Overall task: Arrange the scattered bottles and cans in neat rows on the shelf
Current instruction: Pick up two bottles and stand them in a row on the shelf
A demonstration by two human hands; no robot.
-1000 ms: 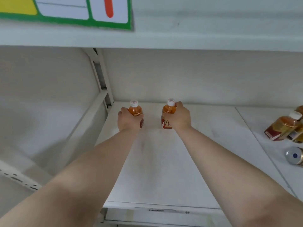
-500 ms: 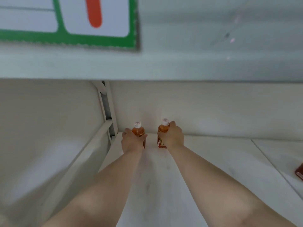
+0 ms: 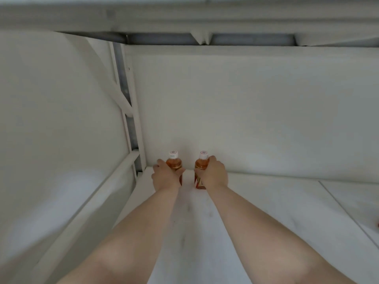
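1. Left hand (image 3: 166,177) wrapped around an upright amber bottle (image 3: 174,163), white cap showing above the fingers.
2. Right hand (image 3: 213,176) gripping a second upright amber bottle (image 3: 202,163), red label visible below the thumb.
3. Both bottles stand on the white shelf (image 3: 256,201), just beyond the knuckles, close to the back panel (image 3: 246,119).
4. The bottles are apart, with a narrow gap between the two hands.
5. Shelf upright (image 3: 133,140) stands left of the left hand.
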